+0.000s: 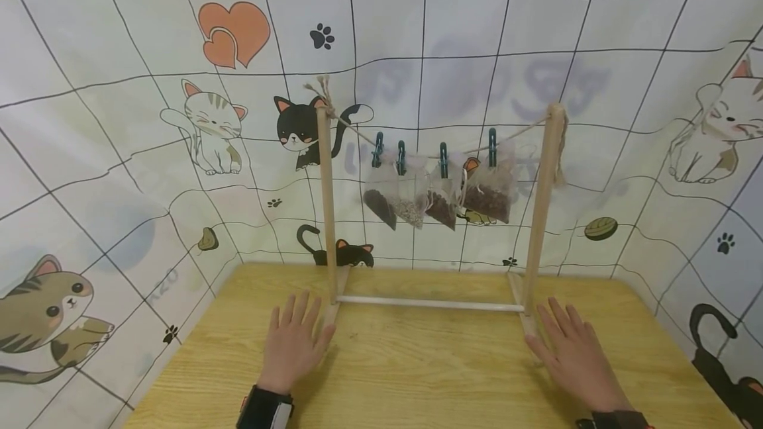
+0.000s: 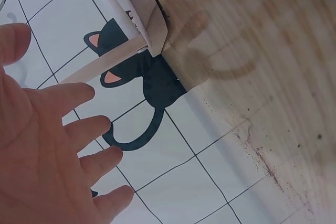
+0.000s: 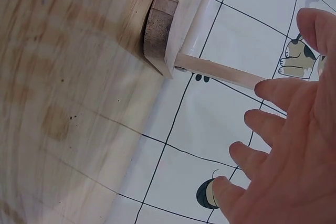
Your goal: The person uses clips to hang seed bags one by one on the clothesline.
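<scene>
A wooden frame with two posts (image 1: 539, 217) and a white crossbar (image 1: 429, 304) stands on the table. Between the post tops runs a string (image 1: 530, 128), from which several small see-through bags (image 1: 408, 210) hang by dark green clips (image 1: 444, 159). The bags hold dark and pale grainy contents. My left hand (image 1: 295, 343) is spread palm down beside the frame's left foot (image 2: 152, 17). Beside the right foot (image 3: 161, 35) my right hand (image 1: 575, 356) is held likewise, fingers extended. Neither holds anything; whether the thumbs touch the feet I cannot tell.
The wood-grain table (image 1: 417, 376) reaches back to a white cloth (image 1: 381, 18) printed with cats and grid lines, which also covers both sides. Frayed string ends (image 1: 560, 151) dangle at the right post. Each wrist wears a dark band (image 1: 265, 408).
</scene>
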{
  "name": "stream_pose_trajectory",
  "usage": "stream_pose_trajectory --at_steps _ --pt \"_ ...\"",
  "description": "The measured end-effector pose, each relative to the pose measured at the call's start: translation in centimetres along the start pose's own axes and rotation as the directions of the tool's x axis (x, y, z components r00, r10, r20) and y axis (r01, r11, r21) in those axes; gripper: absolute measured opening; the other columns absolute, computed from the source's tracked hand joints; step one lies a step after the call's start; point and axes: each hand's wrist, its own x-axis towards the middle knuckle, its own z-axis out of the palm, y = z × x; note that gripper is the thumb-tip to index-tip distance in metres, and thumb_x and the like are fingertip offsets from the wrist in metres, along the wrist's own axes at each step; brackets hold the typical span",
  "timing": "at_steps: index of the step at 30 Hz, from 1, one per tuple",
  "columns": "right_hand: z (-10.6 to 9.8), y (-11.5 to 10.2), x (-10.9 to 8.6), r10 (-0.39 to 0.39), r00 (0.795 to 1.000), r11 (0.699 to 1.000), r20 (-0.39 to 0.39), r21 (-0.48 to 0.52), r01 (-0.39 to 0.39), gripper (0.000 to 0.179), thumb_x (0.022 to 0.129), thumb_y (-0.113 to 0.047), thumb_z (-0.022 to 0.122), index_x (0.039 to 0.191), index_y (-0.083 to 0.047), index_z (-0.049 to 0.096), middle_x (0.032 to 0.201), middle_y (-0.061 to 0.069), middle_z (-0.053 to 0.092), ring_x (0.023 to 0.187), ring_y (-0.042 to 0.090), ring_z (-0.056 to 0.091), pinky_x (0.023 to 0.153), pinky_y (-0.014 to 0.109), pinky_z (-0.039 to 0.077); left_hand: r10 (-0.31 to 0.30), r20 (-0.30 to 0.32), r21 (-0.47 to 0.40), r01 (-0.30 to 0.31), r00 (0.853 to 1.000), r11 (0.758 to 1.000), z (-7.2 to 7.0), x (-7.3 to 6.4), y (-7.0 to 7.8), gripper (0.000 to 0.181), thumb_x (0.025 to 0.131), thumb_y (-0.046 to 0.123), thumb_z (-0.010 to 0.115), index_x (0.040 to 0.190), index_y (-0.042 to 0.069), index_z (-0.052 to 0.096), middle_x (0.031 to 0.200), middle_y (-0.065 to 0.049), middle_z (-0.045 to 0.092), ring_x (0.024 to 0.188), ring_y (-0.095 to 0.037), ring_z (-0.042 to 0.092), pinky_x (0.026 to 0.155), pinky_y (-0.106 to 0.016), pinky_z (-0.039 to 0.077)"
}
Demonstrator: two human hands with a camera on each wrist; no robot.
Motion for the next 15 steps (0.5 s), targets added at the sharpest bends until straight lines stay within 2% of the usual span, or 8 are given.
stream_pose_trajectory --at_steps 6,15 --pt "0.12 0.17 -0.11 0.020 0.999 1.000 0.036 -0.004 -0.020 0.070 0.097 -0.051 0.033 0.145 -0.001 0.025 0.152 0.027 0.016 0.138 0.050 0.007 0.103 0.069 0.008 0.001 -0.002 -0.002 -0.001 1.000 1.000 0.03 0.04 0.05 0.058 0.090 0.050 0.047 0.131 0.010 0.052 0.140 -0.018 0.045 0.129 -0.042 0.039 0.104 -0.062 0.025" --pt "0.19 0.23 -0.24 0.032 0.998 0.999 0.053 0.024 -0.033 0.072 0.096 -0.052 0.034 0.145 0.000 0.024 0.152 0.028 0.013 0.139 0.050 0.001 0.102 0.070 0.004 -0.020 0.041 -0.013 0.021 0.999 1.000 -0.17 0.02 0.13 0.059 0.091 0.051 0.046 0.134 0.011 0.050 0.143 -0.017 0.042 0.133 -0.041 0.035 0.106 -0.062 0.022"
